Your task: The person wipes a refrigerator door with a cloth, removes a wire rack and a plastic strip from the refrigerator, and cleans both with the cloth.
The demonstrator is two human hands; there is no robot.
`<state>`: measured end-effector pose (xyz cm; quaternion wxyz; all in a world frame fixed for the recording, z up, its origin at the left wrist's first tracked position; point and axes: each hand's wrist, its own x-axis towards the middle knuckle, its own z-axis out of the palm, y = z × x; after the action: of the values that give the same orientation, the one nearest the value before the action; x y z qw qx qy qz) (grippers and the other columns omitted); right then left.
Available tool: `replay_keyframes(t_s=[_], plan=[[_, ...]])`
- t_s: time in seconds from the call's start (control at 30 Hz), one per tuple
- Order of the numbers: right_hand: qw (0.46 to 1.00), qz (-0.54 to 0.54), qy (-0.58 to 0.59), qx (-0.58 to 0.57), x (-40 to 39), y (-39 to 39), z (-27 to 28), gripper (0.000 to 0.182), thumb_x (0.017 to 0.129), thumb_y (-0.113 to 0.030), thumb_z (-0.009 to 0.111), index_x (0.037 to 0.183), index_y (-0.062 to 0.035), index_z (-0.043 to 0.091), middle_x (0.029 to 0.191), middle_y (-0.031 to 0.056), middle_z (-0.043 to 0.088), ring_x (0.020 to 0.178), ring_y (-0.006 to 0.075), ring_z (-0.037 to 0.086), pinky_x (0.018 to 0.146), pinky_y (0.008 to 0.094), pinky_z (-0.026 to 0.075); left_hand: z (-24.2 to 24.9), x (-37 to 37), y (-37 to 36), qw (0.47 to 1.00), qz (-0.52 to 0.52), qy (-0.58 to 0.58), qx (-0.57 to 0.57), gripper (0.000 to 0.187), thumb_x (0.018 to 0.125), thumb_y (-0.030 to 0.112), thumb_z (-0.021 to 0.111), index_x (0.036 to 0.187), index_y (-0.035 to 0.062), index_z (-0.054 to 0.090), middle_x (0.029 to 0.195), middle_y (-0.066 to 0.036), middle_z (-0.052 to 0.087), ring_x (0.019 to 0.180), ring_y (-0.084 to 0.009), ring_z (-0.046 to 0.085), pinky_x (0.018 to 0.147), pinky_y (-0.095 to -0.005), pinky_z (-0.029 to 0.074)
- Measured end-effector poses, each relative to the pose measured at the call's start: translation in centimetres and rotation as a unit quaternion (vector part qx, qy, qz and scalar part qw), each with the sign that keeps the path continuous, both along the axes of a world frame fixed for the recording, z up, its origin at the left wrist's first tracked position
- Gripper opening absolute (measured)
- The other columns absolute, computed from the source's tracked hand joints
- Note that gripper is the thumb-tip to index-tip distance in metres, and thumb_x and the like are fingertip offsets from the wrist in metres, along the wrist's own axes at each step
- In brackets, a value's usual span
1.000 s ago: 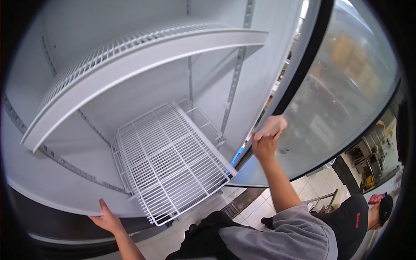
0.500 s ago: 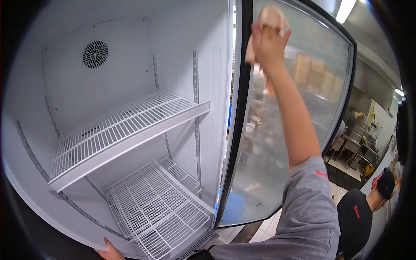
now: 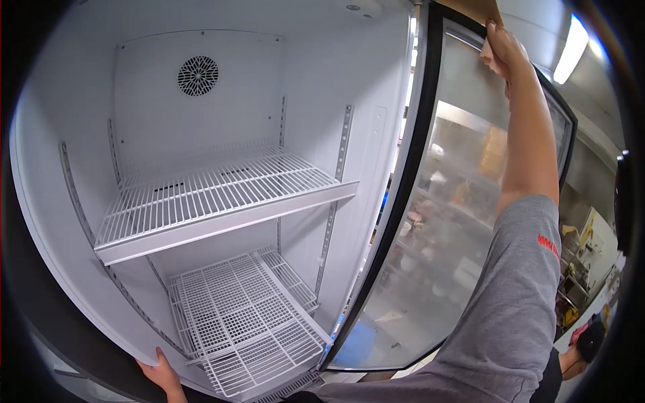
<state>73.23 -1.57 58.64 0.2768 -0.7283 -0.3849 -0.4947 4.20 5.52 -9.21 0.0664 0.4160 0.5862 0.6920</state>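
Up at the top edge of the open glass door [image 3: 430,269], my right hand [image 3: 508,48] is closed on a pale pink cloth [image 3: 494,62], which it presses against the black frame. Part of the cloth is hidden behind my fingers. At the lower left, my left hand [image 3: 162,377] rests on the front edge of the white fridge cabinet [image 3: 50,245], thumb and fingers apart. Inside the cabinet, a white wire shelf [image 3: 222,191] sits level. Below it lie several wire racks [image 3: 259,329], stacked askew and jutting toward the opening.
A round fan grille [image 3: 198,75] is set in the cabinet's back wall. Slotted metal rails [image 3: 344,141] run up the sides. Blurred shelves with containers show through the glass. Another person [image 3: 571,366] in dark clothing and a cap is at the lower right.
My right hand has moved up and right with the cloth, from the glass near the hinge side to the door's top edge. The view has shifted; my left hand stays at the cabinet edge.
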Motion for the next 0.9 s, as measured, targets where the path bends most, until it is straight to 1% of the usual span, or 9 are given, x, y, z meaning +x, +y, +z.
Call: replay_keyframes(t_s=[0.13,0.33,0.43,0.53,0.57,0.63,0.67,0.73,0.9], plan=[[0.979,-0.148,-0.103,-0.100,-15.4,-2.6,-7.5,0.055,0.093,-0.042,0.019,0.108,-0.0049,0.056,0.107,0.0216,0.061,0.098,0.0387,0.058,0.088,0.0462,0.043,-0.2,-0.2,-0.1,1.000,-0.019,0.008,0.016,0.051,0.083,0.002,0.060,0.127,-0.0099,0.037,0.120,-0.020,0.051,0.106,-0.0265,0.052,0.095,-0.0345,0.038],[0.993,-0.117,-0.026,-0.005,-7.4,-1.2,-2.9,0.053,0.093,-0.040,0.021,0.108,-0.0044,0.057,0.109,0.0200,0.061,0.102,0.0360,0.056,0.090,0.0455,0.041,4.6,-0.1,-4.1,0.980,-0.002,0.162,-0.120,0.067,0.079,0.011,0.066,0.132,-0.0099,0.030,0.108,-0.027,0.058,0.101,-0.0367,0.058,0.087,-0.0359,0.045],[0.994,-0.110,-0.009,-0.002,-6.9,-1.6,-2.4,0.052,0.094,-0.039,0.022,0.109,-0.0041,0.058,0.110,0.0192,0.060,0.104,0.0346,0.056,0.091,0.0452,0.041,10.5,0.0,-6.8,0.781,0.051,0.438,-0.442,0.067,0.074,0.033,0.072,0.123,-0.0045,0.047,0.086,-0.020,0.065,0.079,-0.0363,0.063,0.065,-0.0400,0.050],[0.993,-0.118,-0.004,0.000,-7.0,-1.9,-1.9,0.051,0.094,-0.038,0.024,0.109,-0.0039,0.058,0.112,0.0184,0.060,0.106,0.0332,0.055,0.093,0.0449,0.040,15.8,1.0,-9.3,0.707,-0.114,0.531,-0.453,0.052,0.084,0.053,0.054,0.104,0.0065,0.066,0.093,-0.019,0.066,0.087,-0.0352,0.063,0.076,-0.0452,0.050],[0.993,-0.119,-0.004,-0.001,-8.0,-2.3,-2.4,0.051,0.094,-0.038,0.024,0.109,-0.0039,0.058,0.112,0.0184,0.060,0.106,0.0332,0.055,0.093,0.0449,0.040,18.3,2.9,-9.8,0.740,-0.190,0.484,-0.427,0.034,0.083,0.040,0.059,0.101,0.0127,0.067,0.085,-0.020,0.065,0.084,-0.0388,0.062,0.071,-0.0469,0.049],[0.994,-0.073,0.073,-0.023,-10.9,-3.2,-4.3,0.050,0.092,-0.035,0.029,0.092,-0.0013,0.066,0.093,0.0220,0.065,0.081,0.0361,0.064,0.079,0.0461,0.048,20.7,5.6,-10.0,0.741,-0.352,0.467,-0.329,0.037,0.081,0.032,0.065,0.106,0.0054,0.064,0.073,-0.013,0.066,0.070,-0.0326,0.063,0.061,-0.0402,0.048],[0.994,-0.075,0.073,-0.024,-10.5,-3.2,-4.2,0.050,0.092,-0.035,0.029,0.092,-0.0013,0.066,0.093,0.0220,0.065,0.081,0.0361,0.064,0.079,0.0461,0.048,21.7,7.3,-9.8,0.734,-0.382,0.491,-0.272,0.046,0.077,0.035,0.068,0.112,0.0048,0.060,0.077,-0.014,0.066,0.073,-0.0328,0.063,0.063,-0.0394,0.049],[0.977,-0.171,-0.116,0.049,-9.8,-2.7,-3.8,0.057,0.092,-0.036,0.024,0.077,-0.0039,0.069,0.091,0.0204,0.066,0.088,0.0354,0.063,0.080,0.0442,0.048,22.5,10.5,-8.4,0.720,-0.420,0.524,-0.175,0.054,0.075,0.037,0.071,0.117,0.0071,0.058,0.082,-0.013,0.065,0.076,-0.0326,0.064,0.065,-0.0382,0.051],[0.976,-0.196,-0.087,0.040,-13.6,-3.6,-4.6,0.055,0.093,-0.035,0.026,0.080,-0.0043,0.069,0.090,0.0190,0.067,0.088,0.0360,0.063,0.082,0.0449,0.047,24.7,17.9,-4.6,0.687,-0.501,0.526,0.030,0.043,0.083,0.032,0.063,0.118,0.0077,0.056,0.101,-0.013,0.063,0.085,-0.0298,0.063,0.068,-0.0369,0.052]])
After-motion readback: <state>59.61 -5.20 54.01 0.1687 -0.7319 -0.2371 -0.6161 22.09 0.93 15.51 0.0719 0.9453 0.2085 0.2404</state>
